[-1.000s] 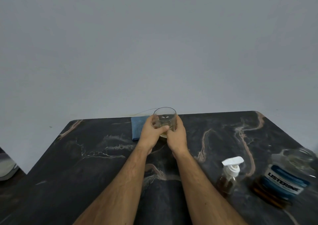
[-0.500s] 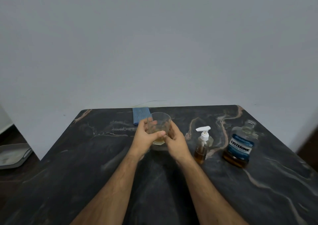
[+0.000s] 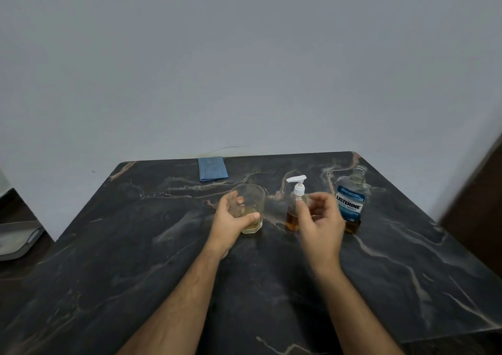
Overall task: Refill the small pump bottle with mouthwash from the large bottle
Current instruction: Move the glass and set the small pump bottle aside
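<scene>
A clear drinking glass (image 3: pixel 251 200) with a little amber liquid stands on the dark marble table (image 3: pixel 135 246), gripped by my left hand (image 3: pixel 231 221). The small pump bottle (image 3: pixel 294 208), with a white pump and amber liquid at the bottom, stands just right of the glass. My right hand (image 3: pixel 320 224) hovers in front of it with fingers apart, holding nothing. The large Listerine bottle (image 3: pixel 351 200), uncapped with a blue label, stands further right, partly hidden behind my right hand.
A folded blue cloth (image 3: pixel 212 168) lies at the table's far edge by the grey wall. A grey tray (image 3: pixel 16 240) sits low at the left, off the table. A dark door or panel (image 3: pixel 480 191) borders the right side.
My right hand has let go of the glass and moved right, in front of the pump bottle. My left hand still holds the glass, now lower on the table. The view has panned right.
</scene>
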